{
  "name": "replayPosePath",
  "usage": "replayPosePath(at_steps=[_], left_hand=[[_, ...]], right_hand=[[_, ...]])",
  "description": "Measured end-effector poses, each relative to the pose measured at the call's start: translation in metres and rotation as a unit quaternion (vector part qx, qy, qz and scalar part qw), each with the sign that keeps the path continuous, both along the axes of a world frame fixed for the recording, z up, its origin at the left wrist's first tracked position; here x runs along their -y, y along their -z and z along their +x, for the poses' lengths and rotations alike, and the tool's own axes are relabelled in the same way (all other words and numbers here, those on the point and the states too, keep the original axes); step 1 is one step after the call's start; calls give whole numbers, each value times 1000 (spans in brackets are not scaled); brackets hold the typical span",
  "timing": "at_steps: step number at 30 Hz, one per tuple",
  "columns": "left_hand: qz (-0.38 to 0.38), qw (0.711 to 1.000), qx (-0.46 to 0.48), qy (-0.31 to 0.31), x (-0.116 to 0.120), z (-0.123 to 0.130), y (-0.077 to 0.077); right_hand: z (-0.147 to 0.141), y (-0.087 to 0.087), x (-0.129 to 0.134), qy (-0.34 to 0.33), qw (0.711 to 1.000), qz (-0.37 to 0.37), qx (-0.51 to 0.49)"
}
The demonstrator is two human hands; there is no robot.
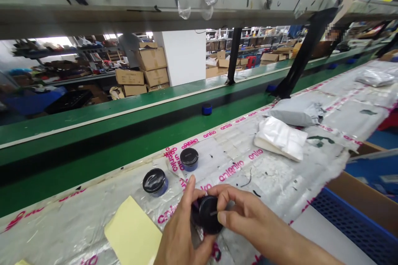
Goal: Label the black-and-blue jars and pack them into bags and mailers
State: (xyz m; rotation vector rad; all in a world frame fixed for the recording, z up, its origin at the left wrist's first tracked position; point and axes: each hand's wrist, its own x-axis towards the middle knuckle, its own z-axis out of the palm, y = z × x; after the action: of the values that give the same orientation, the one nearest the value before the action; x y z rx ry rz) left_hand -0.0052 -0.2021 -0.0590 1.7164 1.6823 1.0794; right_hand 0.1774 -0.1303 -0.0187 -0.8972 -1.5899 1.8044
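My left hand is wrapped round a small round jar with a black lid, tilted so that the lid faces right. The thumb and fingers of my right hand pinch at the lid's right edge; whether something thin is between them is too small to tell. Two more black-lidded jars with bluish sides stand upright beyond my hands, one at the left and one a little farther off. A yellow paper sheet lies left of my left hand.
A green conveyor belt runs behind the plastic-covered table, carrying a blue jar. White packets and a grey plastic bag lie at the right. A blue basket is at the lower right. Dark posts hold a shelf above.
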Motion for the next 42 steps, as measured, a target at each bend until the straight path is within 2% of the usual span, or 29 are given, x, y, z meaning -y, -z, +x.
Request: replayPosePath(at_steps=[8, 27, 42], left_hand=[[-11, 1000, -2, 12, 0, -2, 1], [-4, 1000, -6, 18, 0, -2, -1], [-5, 1000, -1, 10, 2, -3, 3]], right_hand=[[0, -1, 1, 4, 998, 44, 37], [-1, 0, 1, 14, 995, 78, 63], [-3, -1, 3, 22, 996, 74, 45]])
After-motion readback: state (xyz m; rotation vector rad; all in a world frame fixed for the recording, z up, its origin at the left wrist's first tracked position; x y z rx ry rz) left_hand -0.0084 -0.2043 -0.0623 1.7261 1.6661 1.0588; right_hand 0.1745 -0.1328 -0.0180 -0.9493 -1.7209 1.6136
